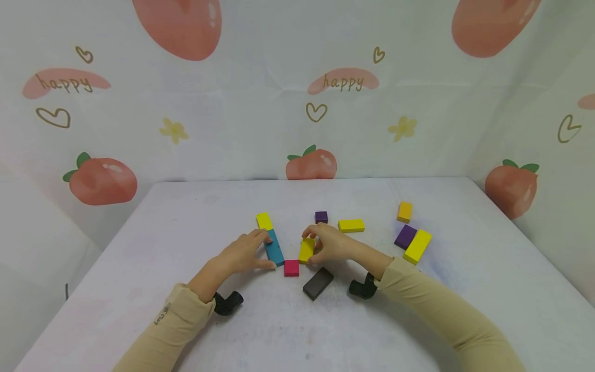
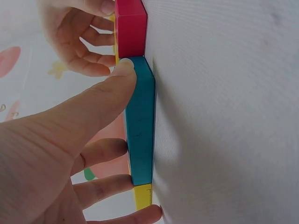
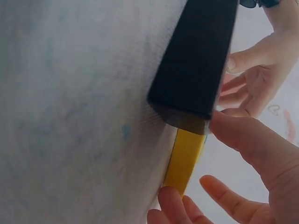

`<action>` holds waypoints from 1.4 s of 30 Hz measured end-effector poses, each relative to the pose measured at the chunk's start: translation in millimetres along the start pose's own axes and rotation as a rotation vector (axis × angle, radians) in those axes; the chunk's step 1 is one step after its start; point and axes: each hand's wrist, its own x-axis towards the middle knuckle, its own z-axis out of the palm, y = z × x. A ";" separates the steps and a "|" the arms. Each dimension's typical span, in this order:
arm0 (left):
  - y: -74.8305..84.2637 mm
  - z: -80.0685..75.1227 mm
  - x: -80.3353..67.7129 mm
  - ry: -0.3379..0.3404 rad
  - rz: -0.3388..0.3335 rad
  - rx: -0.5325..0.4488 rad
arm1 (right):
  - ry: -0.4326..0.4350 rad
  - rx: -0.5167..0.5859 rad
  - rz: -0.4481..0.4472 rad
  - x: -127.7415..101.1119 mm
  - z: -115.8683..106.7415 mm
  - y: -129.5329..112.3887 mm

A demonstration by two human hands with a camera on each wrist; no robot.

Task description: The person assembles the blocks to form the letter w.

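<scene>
Left hand (image 1: 241, 254): fingers and thumb clamped on long teal wooden block (image 1: 274, 247), flat on white table (image 1: 186, 227), small yellow wooden block (image 1: 264, 221) at its far end.
Middle: small pink wooden cube (image 1: 291, 267) at teal block's near end.
Right hand (image 1: 331, 245): fingers pinching yellow wooden plank (image 1: 307, 250).
Progress: short row begun; most pieces loose.
Around: dark brown flat block (image 1: 318, 283) close below; purple cube (image 1: 321, 217), more yellow blocks (image 1: 351, 225) scattered right.
</scene>
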 end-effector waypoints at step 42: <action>0.5 -1.4 -2.1 -0.004 0.004 -0.009 | 0.016 -0.198 0.116 -62.4 30.5 -22.1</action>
